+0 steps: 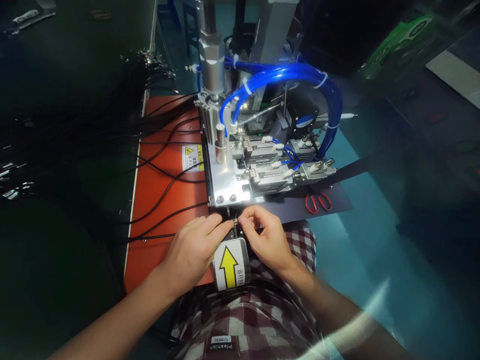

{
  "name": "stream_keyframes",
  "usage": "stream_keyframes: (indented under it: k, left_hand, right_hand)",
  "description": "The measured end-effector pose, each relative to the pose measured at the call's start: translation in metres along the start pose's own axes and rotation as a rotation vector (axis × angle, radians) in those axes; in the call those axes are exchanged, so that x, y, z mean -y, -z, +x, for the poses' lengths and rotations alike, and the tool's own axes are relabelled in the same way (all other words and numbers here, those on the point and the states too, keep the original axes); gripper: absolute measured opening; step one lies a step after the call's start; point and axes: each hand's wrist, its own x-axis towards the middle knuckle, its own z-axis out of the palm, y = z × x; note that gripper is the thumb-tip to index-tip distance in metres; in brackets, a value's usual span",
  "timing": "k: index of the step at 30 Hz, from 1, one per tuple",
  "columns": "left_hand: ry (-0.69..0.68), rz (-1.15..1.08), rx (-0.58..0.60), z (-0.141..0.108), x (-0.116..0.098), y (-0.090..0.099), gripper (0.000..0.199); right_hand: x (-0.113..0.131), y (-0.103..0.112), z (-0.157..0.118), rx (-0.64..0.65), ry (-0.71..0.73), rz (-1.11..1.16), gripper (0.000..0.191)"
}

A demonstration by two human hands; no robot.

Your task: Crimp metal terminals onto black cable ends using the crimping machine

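Just beyond both hands I see the machine's metal plate (222, 181), with blue tubes (288, 74) arching over it and hiding some of what stands farther out. Between the fingertips of my left hand (193, 242) and right hand (264, 234) sits a small metallic part (236, 220); the fingers are drawn in around it, but I cannot tell whether either hand grips it. A white label with a yellow arrow (228, 267) lies right behind it, nearer the body. Red scissors handles (320, 201) rest beyond my right hand. Black cables (165, 118) cross the orange-red surface (161, 260) left of my left hand, while blue-green floor (348, 250) spreads away on the right
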Motion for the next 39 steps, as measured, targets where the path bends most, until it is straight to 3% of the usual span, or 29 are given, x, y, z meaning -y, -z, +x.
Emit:
stream_keyframes:
  k: [5,17,27,32,39]
  left_hand:
    - [-0.012,0.006,-0.009,0.0,0.0,0.0,0.027]
    - [-0.007,0.003,-0.004,0.001,0.001,-0.001,0.025]
    - [-0.01,0.003,-0.009,0.001,0.002,-0.001,0.025]
    - [-0.003,0.003,-0.007,0.0,0.001,-0.001,0.025]
    - [0.007,-0.013,0.012,-0.001,0.001,-0.001,0.024]
  right_hand:
    - [-0.002,-0.001,0.0,0.016,-0.042,0.047,0.014]
    - [0.0,0.003,0.0,0.045,0.004,-0.011,0.013]
    - [-0.011,0.004,0.001,0.042,-0.314,0.247,0.02]
    - [0.0,-0.002,0.002,0.054,-0.202,0.178,0.019]
    - [0.006,-0.003,-0.001,-0.031,-0.073,0.02,0.014]
